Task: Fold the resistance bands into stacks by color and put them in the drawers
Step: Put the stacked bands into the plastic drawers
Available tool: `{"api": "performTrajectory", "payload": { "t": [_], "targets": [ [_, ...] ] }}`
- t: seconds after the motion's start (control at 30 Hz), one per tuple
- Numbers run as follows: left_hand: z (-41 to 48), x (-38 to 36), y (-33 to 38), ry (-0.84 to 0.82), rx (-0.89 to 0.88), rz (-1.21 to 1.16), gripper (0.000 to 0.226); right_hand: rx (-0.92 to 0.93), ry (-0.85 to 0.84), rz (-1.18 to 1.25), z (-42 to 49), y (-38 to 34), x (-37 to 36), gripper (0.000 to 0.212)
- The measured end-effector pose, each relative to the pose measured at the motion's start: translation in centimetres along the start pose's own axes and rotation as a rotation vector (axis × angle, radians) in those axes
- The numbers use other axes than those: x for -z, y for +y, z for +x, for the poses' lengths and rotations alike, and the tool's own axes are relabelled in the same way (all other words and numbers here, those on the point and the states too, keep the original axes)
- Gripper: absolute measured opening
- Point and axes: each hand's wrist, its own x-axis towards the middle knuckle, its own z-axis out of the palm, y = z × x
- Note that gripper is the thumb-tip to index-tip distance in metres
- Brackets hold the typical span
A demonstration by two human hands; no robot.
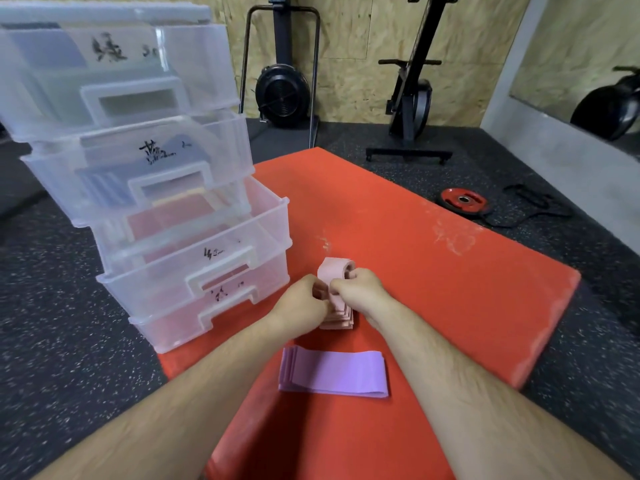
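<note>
A folded stack of pale pink resistance bands [336, 320] lies on the red mat [433, 258]. My left hand [300, 299] and my right hand [358, 285] both grip a pink band [332, 270] bent over the top of that stack. Nearer to me a flat pile of purple bands [334, 374] lies spread on the mat, untouched. A clear plastic drawer unit [149, 188] stands at the left of the mat with several drawers pulled out. Blue bands [104, 192] show in an upper drawer, and red ones [176, 216] in the drawer below.
A red weight plate [464, 199] and a black strap [530, 202] lie on the dark speckled floor to the right. Black exercise machines [412, 98] stand against the chipboard wall. A grey ledge [561, 140] runs along the right side.
</note>
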Motion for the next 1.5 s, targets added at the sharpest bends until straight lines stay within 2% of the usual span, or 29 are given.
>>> {"api": "performTrajectory", "payload": {
  "t": [0.1, 0.2, 0.23, 0.33, 0.43, 0.5, 0.57, 0.67, 0.83, 1.0, 1.2, 1.4, 1.5],
  "targets": [
    [-0.8, 0.9, 0.0, 0.051, -0.085, 0.2, 0.023, 0.141, 0.017, -0.05, -1.1, -0.5, 0.7, 0.027],
    [-1.8, 2.1, 0.0, 0.184, -0.341, 0.435, 0.02, 0.254, -0.008, -0.142, -2.6, -1.3, 2.1, 0.019],
    [-2.2, 2.5, 0.2, 0.231, -0.423, 0.443, 0.022, 0.29, -0.041, -0.181, -3.1, -1.5, 2.7, 0.012],
    [-3.6, 4.2, 0.9, 0.29, -0.593, 0.372, 0.044, 0.497, -0.056, -0.401, -4.4, -2.0, 4.2, 0.013],
    [-5.2, 5.6, 1.3, 0.189, -0.485, 0.261, 0.073, 0.61, -0.075, -0.436, -6.1, -2.8, 5.2, 0.016],
    [-6.0, 6.0, 1.3, 0.12, -0.376, 0.127, 0.08, 0.623, -0.125, -0.39, -7.7, -3.7, 5.6, 0.018],
    [-6.8, 6.5, 1.5, 0.097, -0.345, -0.028, 0.082, 0.632, -0.179, -0.326, -9.1, -4.4, 5.8, 0.021],
    [-7.8, 7.7, 2.0, 0.101, -0.423, -0.186, 0.078, 0.685, -0.182, -0.266, -10.2, -4.9, 5.9, 0.02],
    [-9.3, 10.3, 1.7, 0.141, -0.507, -0.167, 0.056, 0.725, -0.18, -0.204, -11.2, -5.6, 5.7, 0.022],
    [-10.7, 11.6, 1.1, 0.171, -0.546, -0.158, 0.052, 0.711, -0.249, -0.148, -12.5, -6.5, 4.6, 0.027],
    [-12.2, 12.8, 0.2, 0.086, -0.467, -0.249, 0.055, 0.684, -0.282, -0.155, -13.8, -7.5, 3.8, 0.024],
    [-12.6, 13.3, -0.8, 0.033, -0.412, -0.248, 0.05, 0.636, -0.294, -0.298, -14.8, -8.3, 3.3, 0.022],
    [-12.3, 13.4, -1.1, -0.025, -0.364, -0.292, 0.046, 0.576, -0.34, -0.285, -14.8, -8.3, 3.2, 0.021]
  ]
}}
